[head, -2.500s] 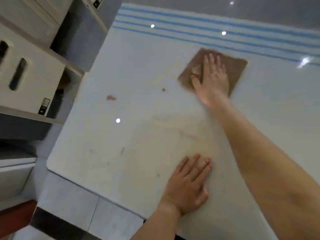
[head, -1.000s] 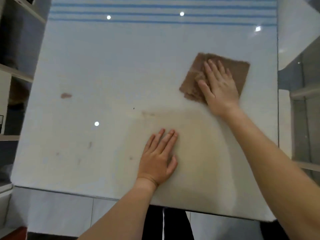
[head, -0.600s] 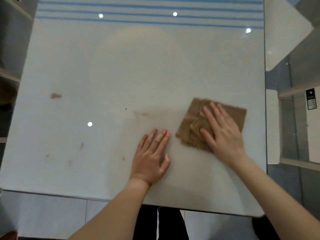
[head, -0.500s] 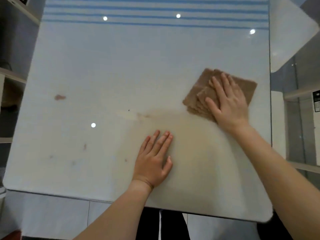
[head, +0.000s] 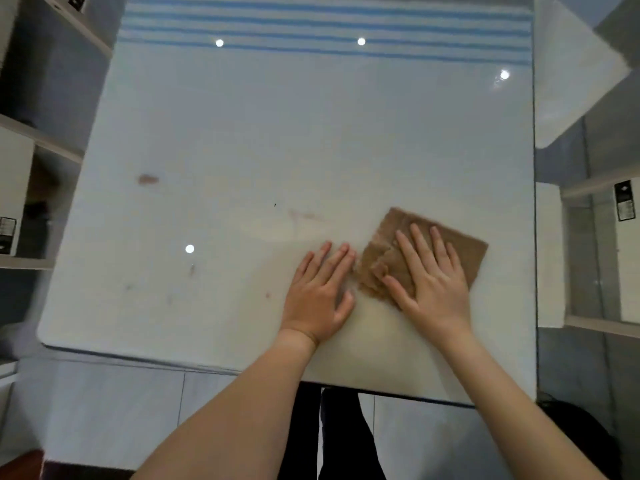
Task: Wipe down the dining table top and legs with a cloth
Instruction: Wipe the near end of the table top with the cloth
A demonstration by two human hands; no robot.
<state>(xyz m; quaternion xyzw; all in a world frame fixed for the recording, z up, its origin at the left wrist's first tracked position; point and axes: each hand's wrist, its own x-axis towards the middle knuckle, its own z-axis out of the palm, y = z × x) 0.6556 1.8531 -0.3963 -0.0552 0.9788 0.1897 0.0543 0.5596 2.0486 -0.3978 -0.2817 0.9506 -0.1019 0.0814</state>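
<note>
While hands point(head: 317, 299) point(head: 433, 285) lie flat, fuzzy square cloth point(head: 467, 252) rumples on glossy table point(head: 277, 133).

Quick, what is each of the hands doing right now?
Left hand: open, fingers straight, flat on the table top, holding nothing.
Right hand: open, fingers straight, pressing the brown cloth onto the table.

Cloth point(head: 468, 252) partly beneath right hand point(head: 433, 289)
</note>
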